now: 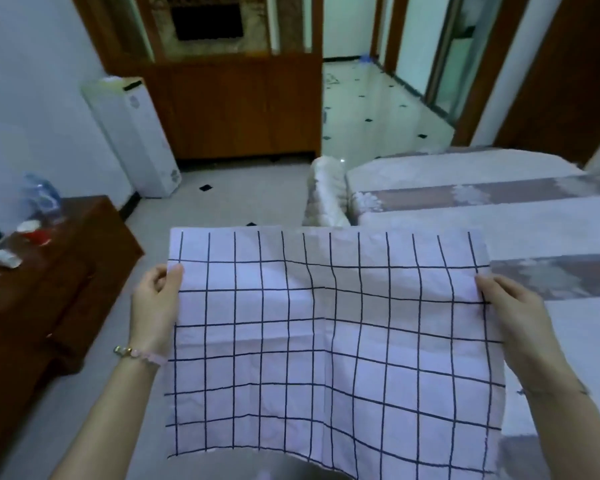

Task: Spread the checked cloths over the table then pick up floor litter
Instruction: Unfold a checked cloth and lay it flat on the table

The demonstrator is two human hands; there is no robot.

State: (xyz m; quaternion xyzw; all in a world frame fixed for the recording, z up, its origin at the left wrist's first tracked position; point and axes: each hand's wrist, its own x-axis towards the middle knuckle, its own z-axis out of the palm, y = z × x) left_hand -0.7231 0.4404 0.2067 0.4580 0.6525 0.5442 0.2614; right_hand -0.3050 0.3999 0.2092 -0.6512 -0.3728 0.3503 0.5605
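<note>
You hold a pale lilac cloth with a dark grid of checked lines (329, 341) stretched out flat in front of you, one hand on each side edge. Your left hand (156, 303) pinches the cloth's left edge near its far corner, thumb on top and fingers curled under the fabric. Your right hand (513, 313) grips the right edge the same way, thumb lying over the cloth and the other fingers hidden beneath it. A bracelet of pink and gold beads (139, 355) sits on your left wrist.

The cloth hangs in the air between your hands, with crease lines crossing near its middle and its near edge sagging toward you. It is over the pale tiled floor with small black diamond insets (243, 199), not on any surface.

To your left stands a dark brown wooden table (59, 271), well apart from the cloth. Small items lie on its far left part: a crumpled clear plastic bag (40, 195), something red and white (33, 230) and a white scrap (4, 259); they are too blurred to identify further.

To your right is a sofa covered in a grey and mauve patterned throw (465, 188). Farther off, a tall white box (132, 133) leans at the left wall beside a brown wooden cabinet (232, 105).
</note>
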